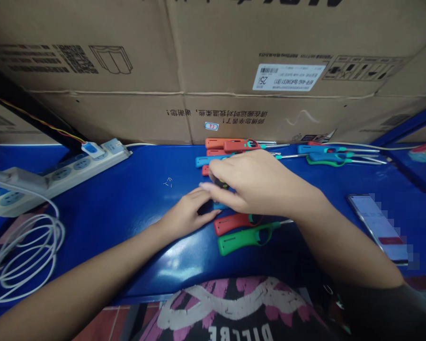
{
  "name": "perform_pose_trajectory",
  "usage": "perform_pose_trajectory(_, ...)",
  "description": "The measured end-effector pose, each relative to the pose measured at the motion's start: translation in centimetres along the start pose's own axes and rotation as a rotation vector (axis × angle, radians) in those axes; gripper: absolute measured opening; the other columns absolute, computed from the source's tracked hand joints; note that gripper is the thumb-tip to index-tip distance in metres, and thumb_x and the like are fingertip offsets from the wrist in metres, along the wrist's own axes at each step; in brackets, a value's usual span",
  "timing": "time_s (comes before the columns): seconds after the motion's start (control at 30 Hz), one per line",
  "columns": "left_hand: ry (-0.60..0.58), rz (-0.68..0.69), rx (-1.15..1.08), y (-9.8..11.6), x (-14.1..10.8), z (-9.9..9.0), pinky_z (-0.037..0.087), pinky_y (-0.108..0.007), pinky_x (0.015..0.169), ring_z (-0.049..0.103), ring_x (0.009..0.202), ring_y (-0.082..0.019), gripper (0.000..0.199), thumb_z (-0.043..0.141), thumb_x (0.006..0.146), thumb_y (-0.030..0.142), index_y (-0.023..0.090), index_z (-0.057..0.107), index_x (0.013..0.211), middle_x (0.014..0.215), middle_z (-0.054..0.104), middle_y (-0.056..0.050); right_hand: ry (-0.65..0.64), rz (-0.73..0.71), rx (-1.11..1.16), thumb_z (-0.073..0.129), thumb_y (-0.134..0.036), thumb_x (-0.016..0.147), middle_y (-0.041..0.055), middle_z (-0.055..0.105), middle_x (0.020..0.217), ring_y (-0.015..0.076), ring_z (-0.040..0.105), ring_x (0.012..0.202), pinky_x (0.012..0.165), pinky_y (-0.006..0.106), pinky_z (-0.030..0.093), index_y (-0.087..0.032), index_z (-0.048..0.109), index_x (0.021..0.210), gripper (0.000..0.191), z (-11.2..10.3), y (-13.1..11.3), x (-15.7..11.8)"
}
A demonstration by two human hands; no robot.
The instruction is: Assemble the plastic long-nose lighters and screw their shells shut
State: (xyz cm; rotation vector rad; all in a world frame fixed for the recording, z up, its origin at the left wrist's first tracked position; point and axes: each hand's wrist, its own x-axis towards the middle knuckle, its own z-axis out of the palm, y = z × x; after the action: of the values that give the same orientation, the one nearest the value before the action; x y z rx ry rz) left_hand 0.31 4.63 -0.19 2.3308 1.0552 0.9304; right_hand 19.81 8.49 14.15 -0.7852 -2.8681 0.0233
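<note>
"What is at the far left?"

"A loose coil of thin white cable (pixel 24 246), next to a long white plastic power strip (pixel 71 182) lying slantwise on a glossy blue table (pixel 128 227)."

"Moving right?"

"A few tiny, slim silver metal pieces (pixel 169 182) lie scattered. Just past them the person's left hand (pixel 188 214) rests low, fingertips at a blue plastic piece (pixel 219 205) on the table, mostly hidden beneath both hands. I cannot tell whether that grip is grasping the piece or only touching it."

"And the right hand?"

"The right hand (pixel 250 182) arches over the same spot, its grip clenched around a dark tool with yellow markings (pixel 222 183), largely covered by the fingers."

"What surrounds the hands?"

"Beyond them, a cluster of orange, red and blue plastic lighters (pixel 215 143) with long metal necks; nearer the person, a red plastic lighter (pixel 232 224) and a green plastic lighter (pixel 234 240)."

"Farther right?"

"A pile of blue, red and green lighters (pixel 324 156), then a flat phone with a lit screen (pixel 372 220), partly pixelated. A large brown cardboard box (pixel 216 71) spans the back."
</note>
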Motion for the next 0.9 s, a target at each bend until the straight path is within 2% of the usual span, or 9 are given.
perform_pose_trajectory(0.13,0.004,-0.007,0.014,0.01,-0.05,-0.02,0.057,-0.037,0.080,0.067,0.090,-0.023,0.016,0.062,0.096,0.031,0.017,0.064,0.103,0.096,0.071,-0.008,0.021,-0.013,0.034,0.046,-0.029,0.097,0.0117,0.070,0.104,0.0231,0.062,0.086,0.062,0.032,0.033,-0.012,0.064,0.108,0.028,-0.13,-0.01,-0.08)
perform_pose_trajectory(0.2,-0.001,-0.009,0.006,-0.01,-0.07,0.00,0.057,-0.037,0.083,0.067,0.094,-0.023,0.017,0.062,0.096,0.030,0.017,0.064,0.107,0.100,0.071,-0.008,-0.001,0.025,0.021,0.042,-0.035,0.100,0.0100,0.071,0.095,0.0229,0.061,0.080,0.060,0.032,0.032,-0.013,0.065,0.105,0.032,-0.15,0.03,-0.07)
perform_pose_trajectory(0.27,0.013,-0.001,0.000,-0.06,-0.08,0.05,0.057,-0.037,0.083,0.068,0.095,-0.023,0.017,0.063,0.095,0.030,0.017,0.063,0.106,0.099,0.071,-0.008,-0.012,0.020,0.019,0.038,-0.031,0.102,0.0082,0.071,0.090,0.0220,0.061,0.078,0.062,0.033,0.034,-0.014,0.065,0.102,0.032,-0.12,0.09,-0.02)
perform_pose_trajectory(0.37,0.012,-0.001,0.003,-0.08,-0.03,0.08,0.057,-0.037,0.080,0.068,0.091,-0.023,0.016,0.062,0.096,0.031,0.017,0.064,0.103,0.096,0.071,-0.008,0.021,-0.025,0.065,0.043,-0.029,0.099,0.0116,0.070,0.105,0.0231,0.062,0.090,0.068,0.033,0.037,-0.012,0.063,0.109,0.028,-0.07,0.09,0.01)
perform_pose_trajectory(0.47,0.007,0.003,0.004,0.00,0.06,0.02,0.057,-0.038,0.081,0.068,0.095,-0.024,0.019,0.061,0.096,0.031,0.017,0.063,0.109,0.103,0.071,-0.010,-0.007,-0.031,0.066,0.042,-0.033,0.100,0.0098,0.071,0.098,0.0223,0.062,0.084,0.064,0.032,0.035,-0.014,0.064,0.106,0.030,-0.03,0.01,-0.03)
perform_pose_trajectory(0.57,0.000,0.005,0.005,0.12,0.15,-0.07,0.057,-0.037,0.079,0.068,0.090,-0.023,0.015,0.060,0.096,0.030,0.018,0.064,0.104,0.094,0.071,-0.007,0.014,-0.057,0.068,0.044,-0.028,0.096,0.0119,0.071,0.105,0.0229,0.062,0.089,0.062,0.032,0.033,-0.013,0.064,0.109,0.028,-0.03,-0.03,-0.08)
perform_pose_trajectory(0.7,0.009,-0.006,0.004,0.13,0.14,-0.10,0.057,-0.037,0.080,0.068,0.092,-0.023,0.017,0.061,0.096,0.033,0.018,0.064,0.104,0.097,0.071,-0.008,-0.008,-0.016,0.019,0.042,-0.032,0.098,0.0075,0.071,0.085,0.0206,0.058,0.072,0.058,0.033,0.028,-0.015,0.066,0.103,0.030,-0.14,-0.08,-0.07)
perform_pose_trajectory(0.83,-0.004,-0.004,0.015,0.06,0.09,-0.08,0.056,-0.035,0.077,0.067,0.088,-0.022,0.013,0.062,0.096,0.031,0.018,0.064,0.098,0.093,0.071,-0.007,0.003,-0.004,0.037,0.046,-0.026,0.094,0.0101,0.071,0.104,0.0210,0.061,0.081,0.057,0.032,0.029,-0.014,0.063,0.116,0.030,-0.16,-0.03,-0.04)
perform_pose_trajectory(0.9,-0.006,-0.006,0.003,0.04,0.08,-0.07,0.056,-0.036,0.082,0.068,0.093,-0.022,0.014,0.064,0.095,0.028,0.018,0.064,0.104,0.099,0.072,-0.008,0.018,0.027,-0.030,0.041,-0.033,0.100,0.0087,0.072,0.091,0.0210,0.060,0.074,0.056,0.032,0.026,-0.015,0.065,0.108,0.032,-0.04,0.10,-0.04)
